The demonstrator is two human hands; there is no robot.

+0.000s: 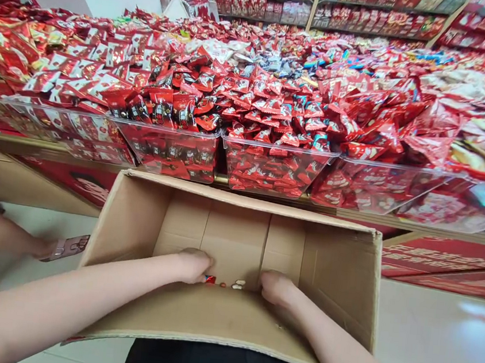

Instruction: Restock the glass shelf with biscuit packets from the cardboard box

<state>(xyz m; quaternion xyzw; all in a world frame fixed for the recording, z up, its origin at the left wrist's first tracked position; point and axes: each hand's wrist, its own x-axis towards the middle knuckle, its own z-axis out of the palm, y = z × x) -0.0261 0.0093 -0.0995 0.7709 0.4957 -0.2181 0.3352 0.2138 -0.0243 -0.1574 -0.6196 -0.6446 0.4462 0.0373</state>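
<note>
A large open cardboard box (236, 244) stands in front of me, and both my hands reach down inside it. At its left-centre, my left hand (194, 265) has its fingers curled closed, with a small red candy packet (210, 280) showing at the fingertips. On the other side, my right hand (277, 289) is also closed, low against the inside of the box; what it holds, if anything, is hidden. Between the hands lie a few small pale pieces (238, 285) and a small reddish bit (223, 285), too small to name.
Beyond the box, clear plastic bins (276, 170) heaped with red-wrapped sweets (272, 106) line a counter. Shelves of packets (263, 4) stand behind. At the left, another person's leg and sandalled foot (66, 247) are close to the box. Pale tiled floor (421, 333) shows at the right.
</note>
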